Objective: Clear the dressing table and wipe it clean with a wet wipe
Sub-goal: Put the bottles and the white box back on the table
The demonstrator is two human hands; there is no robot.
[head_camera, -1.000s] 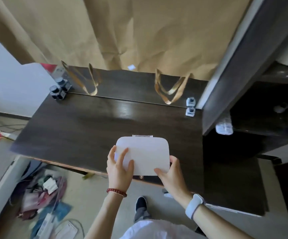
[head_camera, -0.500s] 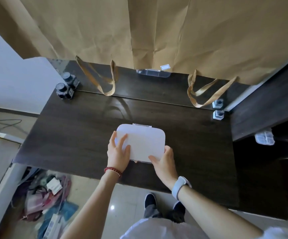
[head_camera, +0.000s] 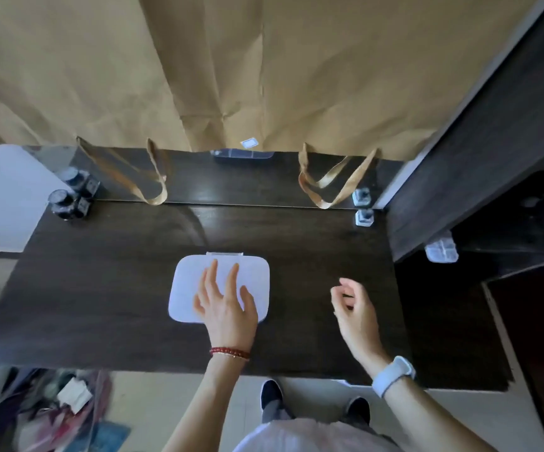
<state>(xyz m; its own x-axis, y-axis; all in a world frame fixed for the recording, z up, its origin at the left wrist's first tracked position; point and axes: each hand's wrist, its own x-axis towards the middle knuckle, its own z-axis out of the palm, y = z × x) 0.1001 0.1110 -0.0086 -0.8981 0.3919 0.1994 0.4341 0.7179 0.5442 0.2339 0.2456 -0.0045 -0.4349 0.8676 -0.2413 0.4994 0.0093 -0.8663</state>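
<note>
A white flat box (head_camera: pixel 186 288) with rounded corners and a clear latch at its far edge lies on the dark wooden dressing table (head_camera: pixel 101 288), near the middle. My left hand (head_camera: pixel 225 305) rests flat on its lid with straight, spread fingers. My right hand (head_camera: pixel 353 306) hovers over the bare tabletop to the right of the box, fingers loosely curled and holding nothing.
A dark small bottle (head_camera: pixel 67 205) stands at the table's back left, a small clear jar (head_camera: pixel 364 217) at the back right, both against a mirror. Brown paper bags (head_camera: pixel 264 76) hang over the mirror. A dark cabinet (head_camera: pixel 492 158) holds a clear compartment box (head_camera: pixel 441 251). Clutter (head_camera: pixel 52 412) lies on the floor.
The white box has been set down on the table. My right hand has let go and moved right; my left hand has slid onto the lid.
</note>
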